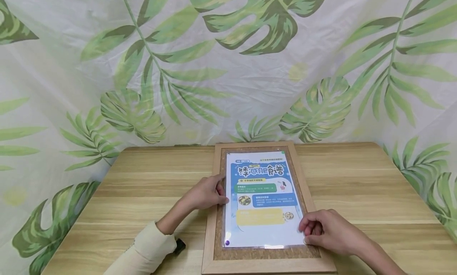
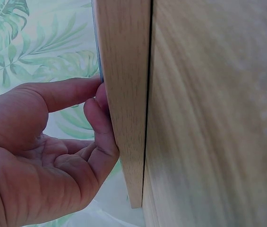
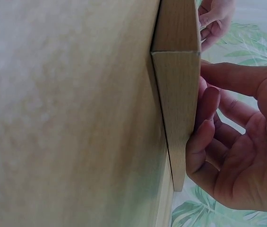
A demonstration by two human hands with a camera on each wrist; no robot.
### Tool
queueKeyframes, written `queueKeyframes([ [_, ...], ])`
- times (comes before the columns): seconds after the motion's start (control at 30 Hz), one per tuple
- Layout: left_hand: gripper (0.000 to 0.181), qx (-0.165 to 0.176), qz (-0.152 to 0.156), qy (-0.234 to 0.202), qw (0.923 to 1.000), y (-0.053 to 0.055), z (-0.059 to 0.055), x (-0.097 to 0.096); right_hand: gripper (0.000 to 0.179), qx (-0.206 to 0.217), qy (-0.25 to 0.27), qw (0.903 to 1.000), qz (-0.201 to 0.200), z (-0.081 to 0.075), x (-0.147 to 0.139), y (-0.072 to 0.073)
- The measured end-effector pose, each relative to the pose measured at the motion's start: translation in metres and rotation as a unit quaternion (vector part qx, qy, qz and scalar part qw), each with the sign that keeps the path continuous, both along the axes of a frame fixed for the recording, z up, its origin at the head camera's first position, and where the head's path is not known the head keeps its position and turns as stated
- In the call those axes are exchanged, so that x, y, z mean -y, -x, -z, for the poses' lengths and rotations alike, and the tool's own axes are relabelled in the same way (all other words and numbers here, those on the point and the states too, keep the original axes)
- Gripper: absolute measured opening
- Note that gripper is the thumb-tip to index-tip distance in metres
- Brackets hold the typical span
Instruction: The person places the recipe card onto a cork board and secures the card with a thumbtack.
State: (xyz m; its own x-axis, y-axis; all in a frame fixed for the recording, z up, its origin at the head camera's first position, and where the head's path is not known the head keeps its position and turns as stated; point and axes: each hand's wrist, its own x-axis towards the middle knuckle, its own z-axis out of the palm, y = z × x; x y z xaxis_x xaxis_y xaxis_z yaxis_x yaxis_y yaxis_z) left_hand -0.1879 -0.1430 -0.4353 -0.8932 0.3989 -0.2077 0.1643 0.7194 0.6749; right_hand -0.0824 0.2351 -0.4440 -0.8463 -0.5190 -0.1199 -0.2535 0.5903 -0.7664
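A glossy printed sheet (image 1: 264, 233) in blue, green and yellow lies on a wood-framed cork board (image 1: 228, 254) on the table. A purple pushpin (image 1: 227, 243) sits at its lower left corner and a green pin (image 1: 283, 152) at its top right. My left hand (image 1: 208, 192) pinches the sheet's left edge, thumb on top. In the left wrist view its curled fingers rest along the wooden frame (image 2: 126, 94). Near the lower right corner, my right hand (image 1: 330, 231) pinches the sheet's right edge between thumb and fingers. The right wrist view shows that hand's other fingers curled beside the frame.
The wood-grain table (image 1: 375, 187) extends on both sides of the board. Behind it hangs a pale cloth (image 1: 250, 92) printed with green leaves. A small black object (image 1: 180, 247) shows beside my left sleeve.
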Motion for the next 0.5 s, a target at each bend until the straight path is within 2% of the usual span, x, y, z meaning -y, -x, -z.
queueKeyframes([
  [0.5,0.087,0.000,-0.002,-0.006,1.0000,0.0003,0.0016,-0.0002,0.017,0.007,-0.005,1.0000,0.002,0.0004,-0.0002,0.0030],
])
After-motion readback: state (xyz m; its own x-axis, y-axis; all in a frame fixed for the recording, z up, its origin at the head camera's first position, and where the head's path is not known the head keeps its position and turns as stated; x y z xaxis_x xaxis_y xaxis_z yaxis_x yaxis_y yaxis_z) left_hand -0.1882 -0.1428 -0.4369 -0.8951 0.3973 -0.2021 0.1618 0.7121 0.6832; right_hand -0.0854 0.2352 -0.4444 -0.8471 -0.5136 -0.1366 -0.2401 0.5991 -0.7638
